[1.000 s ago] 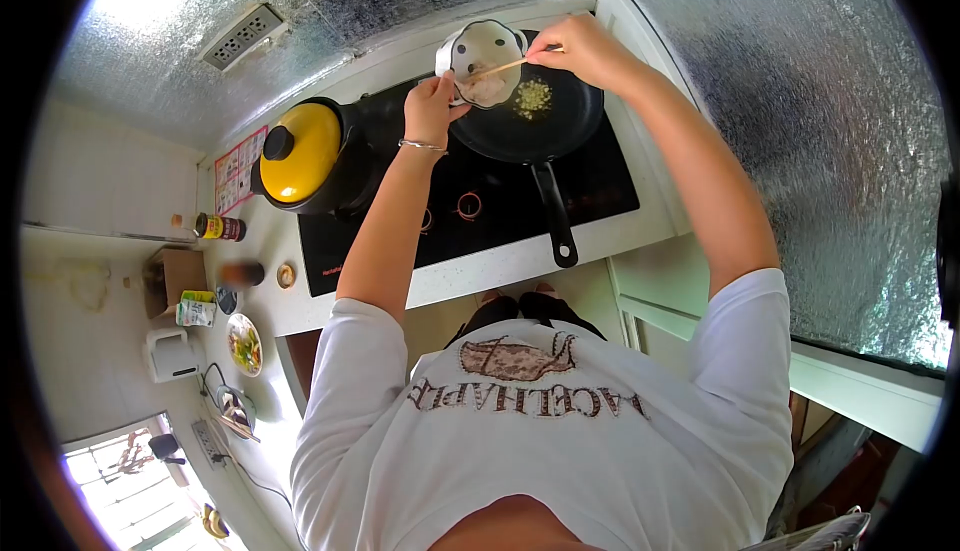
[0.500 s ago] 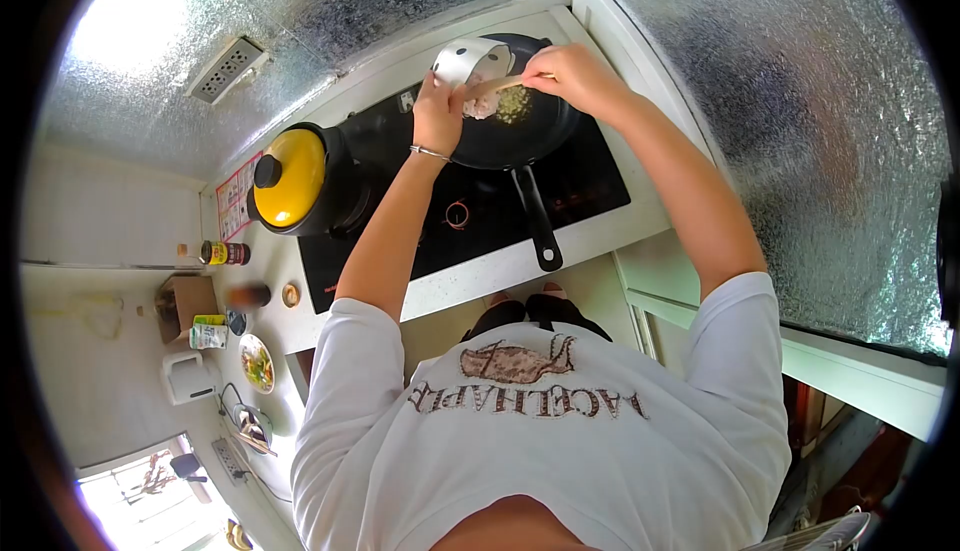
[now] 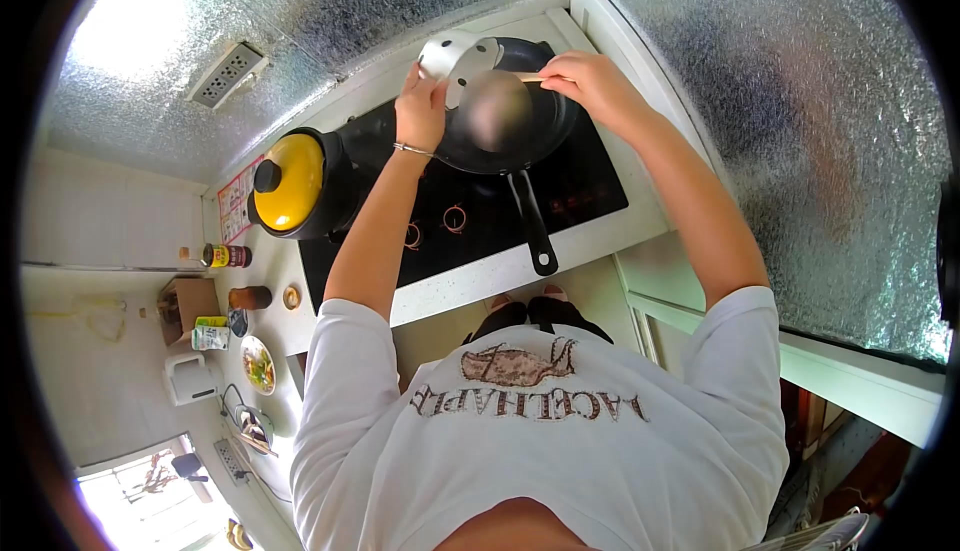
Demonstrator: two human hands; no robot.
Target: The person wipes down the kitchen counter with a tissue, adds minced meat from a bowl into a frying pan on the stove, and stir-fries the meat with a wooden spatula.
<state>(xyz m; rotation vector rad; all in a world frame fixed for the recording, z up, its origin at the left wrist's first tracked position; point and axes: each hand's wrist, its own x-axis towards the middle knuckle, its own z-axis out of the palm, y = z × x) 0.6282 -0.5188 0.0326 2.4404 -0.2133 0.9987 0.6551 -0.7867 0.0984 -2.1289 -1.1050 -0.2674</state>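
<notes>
My left hand (image 3: 421,114) grips a white bowl with black dots (image 3: 455,49), tipped over the left side of a black frying pan (image 3: 552,116). Between the fingers of my right hand (image 3: 588,83) is a thin, pale wooden utensil (image 3: 531,77); its far end is lost in the blur. A smeared pinkish-white mass of food (image 3: 497,114) shows at the middle of the pan, too blurred to make out its edges. The pan rests on a black glass cooktop (image 3: 470,246), with its handle pointing toward my body.
Left on the cooktop stands a dark pot with a yellow lid (image 3: 292,181). Along the left counter are a labelled jar (image 3: 227,255), a brown jar (image 3: 250,297), a small round dish (image 3: 291,296) and a plate of cut vegetables (image 3: 258,365). A foil-covered wall (image 3: 390,11) rises behind.
The bowl has tilted further and shifted slightly left with my left hand. Pale food that was at the bowl's mouth is now a blur over the pan. My right hand moved slightly right and down.
</notes>
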